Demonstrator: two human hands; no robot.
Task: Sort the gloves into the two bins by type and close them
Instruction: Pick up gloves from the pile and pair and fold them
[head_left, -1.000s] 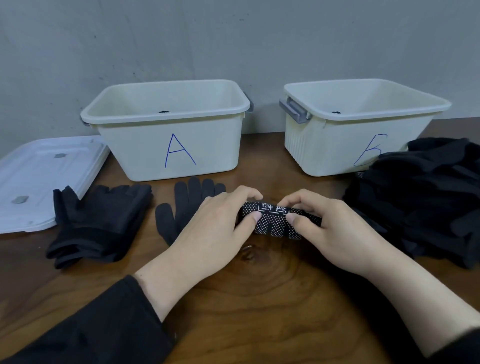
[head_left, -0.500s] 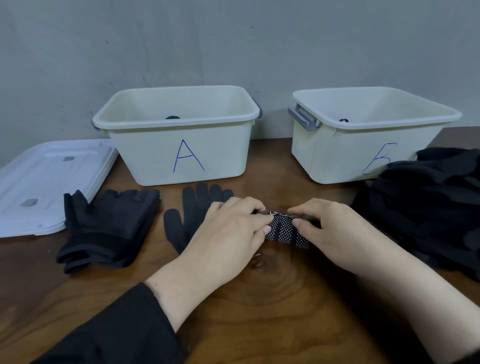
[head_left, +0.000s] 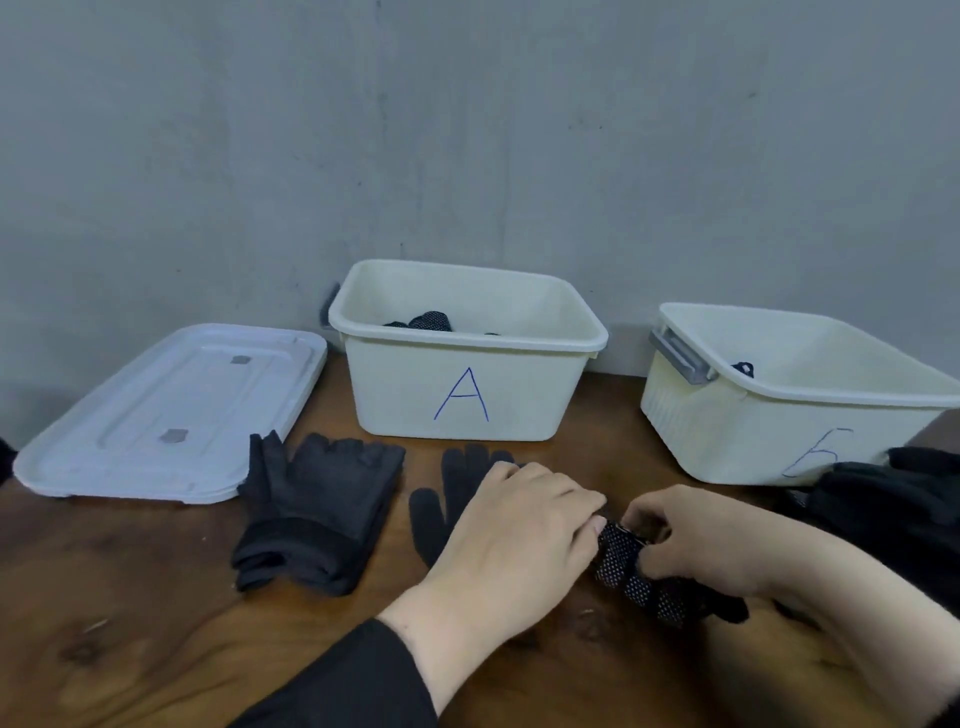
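Gloves lie sorted and unsorted across the wooden worktop (head_left: 156, 623), with one dotted glove held in both hands.

From the left: a white lid (head_left: 166, 410) lies flat, and just beside it sits a folded stack of dark grey fingerless gloves (head_left: 317, 514). Next, a black knit glove (head_left: 447, 499) lies flat, fingers pointing at bin A (head_left: 467, 358), which stands open with a dotted glove (head_left: 431, 320) showing inside. The left hand (head_left: 514, 545) covers part of the knit glove, its grip pinched on one end of a rolled black glove with white dots (head_left: 628, 571). The right hand (head_left: 696, 540) curls its grip round the other end of this roll, low over the worktop. Behind, bin B (head_left: 779, 415) stands open with a bit of dark fabric inside, and a pile of black gloves (head_left: 893, 504) lies at the far right.
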